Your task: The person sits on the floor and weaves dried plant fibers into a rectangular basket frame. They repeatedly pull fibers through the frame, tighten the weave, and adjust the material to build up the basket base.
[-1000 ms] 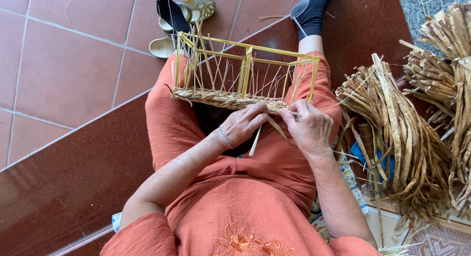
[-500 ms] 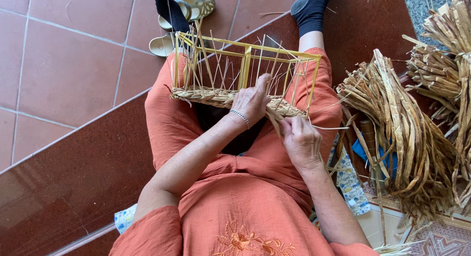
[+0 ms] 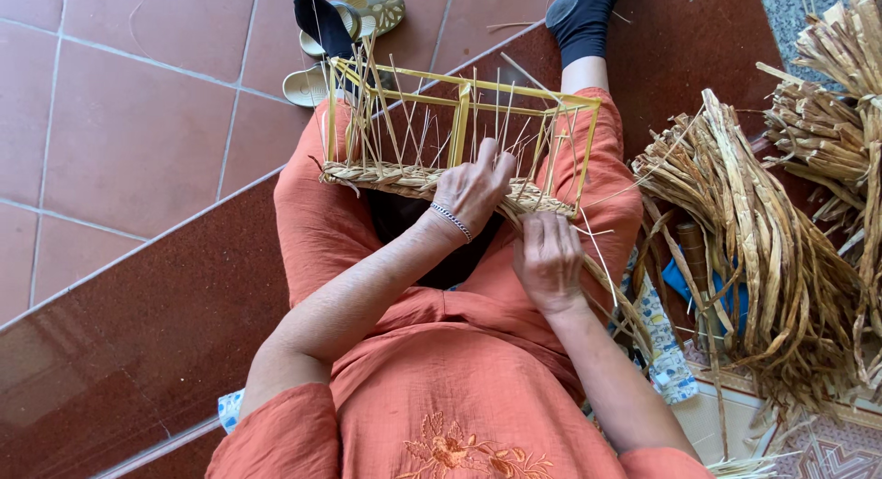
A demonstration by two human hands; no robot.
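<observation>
A half-made basket (image 3: 441, 139) rests across the person's knees, on the orange trousers. Its frame is a box of thin yellow rods, open at the top, and many pale thin stakes stand up from the bottom, leaning this way and that. Only the lowest band is woven so far: a tight rope-like row of straw-coloured fibre running along the near edge.

The left hand (image 3: 473, 187) lies on that woven band near the middle, fingers curled over it and pressing between the stakes; a thin bracelet (image 3: 452, 222) sits on the wrist. The right hand (image 3: 548, 259) is just beside it, at the band's right end, its fingers closed around a strand of dried grass (image 3: 606, 277) that trails down past the right knee.

To the right, on the floor, lies a big bundle of dried grass (image 3: 753, 249), tan and stringy, with a second bundle (image 3: 845, 121) beyond it at the edge of view. Under the big bundle something blue (image 3: 698, 291) shows, too hidden to tell what. A patterned cloth (image 3: 657, 327) in blue and white lies by the right thigh. Beyond the basket a pair of pale sandals (image 3: 354, 33) sits on the red tiled floor (image 3: 138, 121).
</observation>
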